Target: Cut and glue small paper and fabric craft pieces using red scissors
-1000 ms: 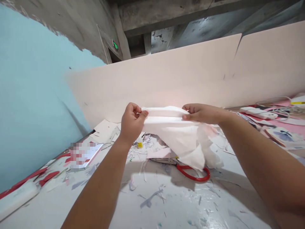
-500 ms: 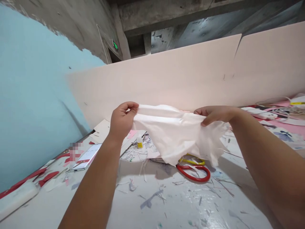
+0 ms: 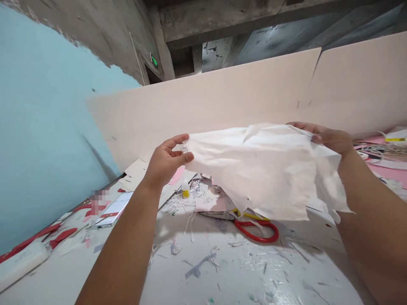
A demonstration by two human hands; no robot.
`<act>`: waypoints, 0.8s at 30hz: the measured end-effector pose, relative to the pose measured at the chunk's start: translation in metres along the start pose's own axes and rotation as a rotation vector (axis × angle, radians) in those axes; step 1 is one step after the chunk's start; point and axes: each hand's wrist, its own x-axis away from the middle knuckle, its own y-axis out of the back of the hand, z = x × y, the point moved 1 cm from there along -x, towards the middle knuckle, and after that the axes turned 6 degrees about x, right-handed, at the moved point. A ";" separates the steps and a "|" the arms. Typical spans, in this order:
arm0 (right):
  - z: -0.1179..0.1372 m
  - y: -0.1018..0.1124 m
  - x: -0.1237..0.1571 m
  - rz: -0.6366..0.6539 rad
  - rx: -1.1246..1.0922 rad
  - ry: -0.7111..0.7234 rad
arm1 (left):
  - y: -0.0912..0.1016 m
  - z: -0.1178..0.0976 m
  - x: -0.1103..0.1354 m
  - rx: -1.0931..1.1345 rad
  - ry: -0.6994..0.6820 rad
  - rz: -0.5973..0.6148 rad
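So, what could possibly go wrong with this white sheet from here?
The sheet is stretched between the left grip and the right grip, and its lower edge looks ragged, so a harder pull might tear it. In this view that edge overlaps the scissors, so it might snag on their handles if lowered. The bottle stands upright among scraps and could be knocked over.

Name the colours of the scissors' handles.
The scissors have one red handle and one yellow handle, best seen in the head view.
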 end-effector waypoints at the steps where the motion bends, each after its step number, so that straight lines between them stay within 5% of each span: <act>1: -0.001 0.002 0.001 -0.021 -0.018 0.001 | 0.000 0.001 0.000 0.020 0.017 0.026; 5: -0.007 0.012 0.000 -0.062 -0.176 -0.033 | -0.003 0.004 0.002 0.096 0.079 0.149; 9: -0.013 0.024 -0.012 0.101 -0.404 -0.078 | -0.014 0.010 0.007 0.024 0.184 0.237; 17: -0.018 0.045 -0.024 0.176 -0.265 -0.187 | -0.046 0.037 0.007 0.051 0.250 0.059; 24: -0.032 0.056 -0.037 0.288 -0.077 -0.174 | -0.059 0.055 0.012 0.108 0.289 0.066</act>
